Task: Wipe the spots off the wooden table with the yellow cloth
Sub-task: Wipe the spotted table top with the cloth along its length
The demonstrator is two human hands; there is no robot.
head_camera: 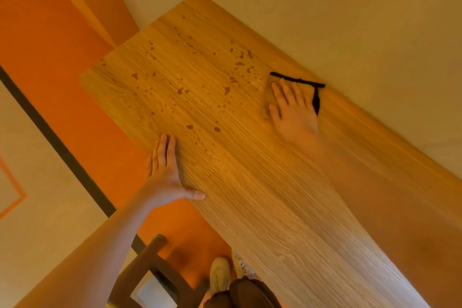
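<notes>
The right hand (pixel 292 112) lies flat, fingers straight and slightly spread, pressing the cloth (pixel 271 87) onto the table (pixel 250 195) at the right of centre in the frame, close to the wall side; the cloth's black edging shows just past the fingertips and down the hand's right side, while most of the fabric is hidden under the palm. The left hand (pixel 167 170) rests open on the table's near-left edge, fingers straight, thumb out along the rim, holding nothing. The spots (pixel 200 77) are scattered across the upper middle of the frame, from just left of the cloth out toward the far corner, none of them under it yet. The risk, as I judge it: since the palm only presses and nothing pinches the fabric, a fast sweep could let the cloth bunch or slide out, so bare skin smears the marks. A single pass may also drag the spots into streaks, and the farthest ones by the upper corner could be missed for reach.
</notes>
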